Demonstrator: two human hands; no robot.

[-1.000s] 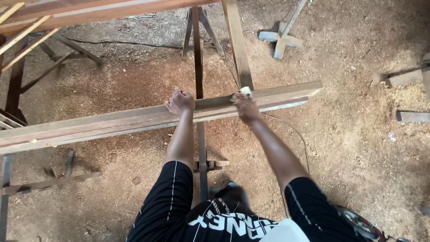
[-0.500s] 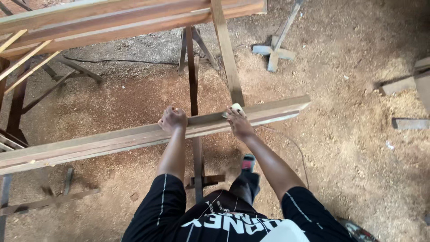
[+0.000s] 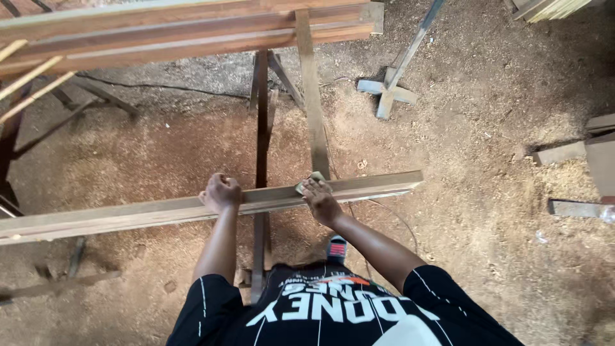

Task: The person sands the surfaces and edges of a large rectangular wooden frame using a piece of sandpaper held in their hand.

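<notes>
The long wooden beam (image 3: 160, 211) lies across a narrow wooden trestle (image 3: 259, 147), its left end running out of view and its right end (image 3: 410, 181) hanging free over the sawdust floor (image 3: 487, 211). With so slim a support showing under it, the beam could tip or slide if weight comes down hard on the overhanging right part; whether another stand carries the left end cannot be seen.

The left hand (image 3: 221, 192) is curled over the beam's top edge in a closed grip, steadying it. Should that hold slacken, the beam could roll on its edge under the push of the other hand.

The right hand (image 3: 320, 200) lies flat, fingers pressed down on a small folded piece of sandpaper (image 3: 309, 182) that sits on the beam's top face just right of the trestle. The pad could skid out from under the fingers, and bare fingertips on rough timber may pick up splinters.

A thin cable (image 3: 391, 214) trails on the floor near the person's shoe (image 3: 337, 247), a possible snag for the foot.

Most of the sandpaper is hidden by the fingers, so its grit and shape stay unclear. The stacked planks (image 3: 192, 32) behind are cut off at the top.
</notes>
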